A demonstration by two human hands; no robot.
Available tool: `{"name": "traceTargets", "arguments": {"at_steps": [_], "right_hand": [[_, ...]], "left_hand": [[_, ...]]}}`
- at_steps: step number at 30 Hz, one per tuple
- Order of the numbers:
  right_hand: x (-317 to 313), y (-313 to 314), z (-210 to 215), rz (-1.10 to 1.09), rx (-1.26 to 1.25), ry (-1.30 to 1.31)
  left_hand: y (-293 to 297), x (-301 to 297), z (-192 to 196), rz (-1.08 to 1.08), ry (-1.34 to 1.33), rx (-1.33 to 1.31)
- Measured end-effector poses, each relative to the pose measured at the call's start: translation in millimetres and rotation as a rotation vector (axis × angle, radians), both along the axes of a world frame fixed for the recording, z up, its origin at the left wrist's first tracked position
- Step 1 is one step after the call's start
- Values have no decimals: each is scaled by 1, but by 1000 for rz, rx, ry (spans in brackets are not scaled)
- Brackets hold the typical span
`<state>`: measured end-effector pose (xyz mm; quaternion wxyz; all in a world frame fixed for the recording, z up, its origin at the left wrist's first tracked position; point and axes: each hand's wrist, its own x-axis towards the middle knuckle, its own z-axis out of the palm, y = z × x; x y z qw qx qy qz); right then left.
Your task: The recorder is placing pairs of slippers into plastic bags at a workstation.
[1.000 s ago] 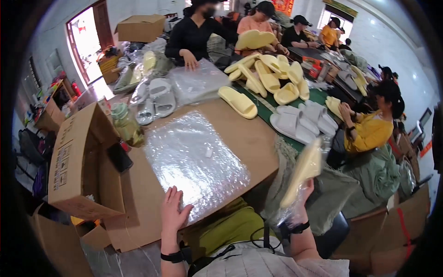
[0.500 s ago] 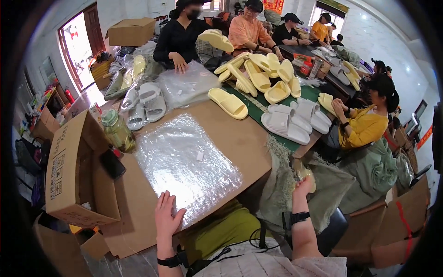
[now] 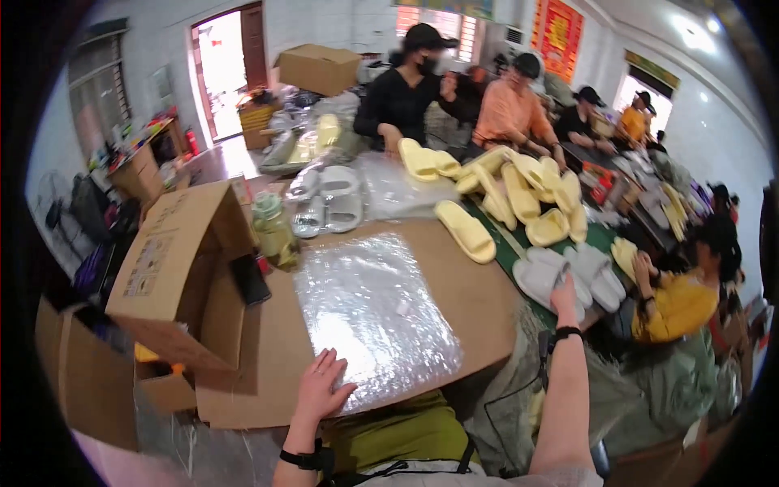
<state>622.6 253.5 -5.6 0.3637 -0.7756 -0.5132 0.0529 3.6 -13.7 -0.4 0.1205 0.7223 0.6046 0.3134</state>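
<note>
My left hand lies flat, fingers outstretched, on the near left part of a stack of clear plastic bags on the cardboard-covered table. My right hand reaches out to the right and has its fingers closed at the edge of a light grey slipper. A second pair of light grey slippers rests just right of it. Several pale yellow slippers are heaped beyond, and a single yellow slipper lies nearer, on the cardboard.
An open cardboard box stands on its side at the left, with a dark phone and a jar beside it. Woven sacks hang and lie at the right. Co-workers sit around the far and right sides.
My right hand has left the sack, where it held something yellowish, and moved forward to the grey slippers. A co-worker's raised yellow slippers are now down at the heap. The view has shifted.
</note>
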Motion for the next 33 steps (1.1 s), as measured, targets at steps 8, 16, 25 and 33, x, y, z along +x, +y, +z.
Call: {"name": "traceTargets", "arguments": {"at_steps": [8, 16, 25, 33], "right_hand": [[-25, -5, 15, 163, -232, -430], [-98, -61, 49, 185, 33, -257], [-235, -137, 47, 467, 109, 85], [-243, -131, 24, 485, -72, -202]], "left_hand": [[-5, -5, -1, -7, 31, 39], [-2, -5, -2, -23, 39, 57], [-9, -6, 6, -60, 44, 63], [-6, 13, 38, -193, 209, 11]]}}
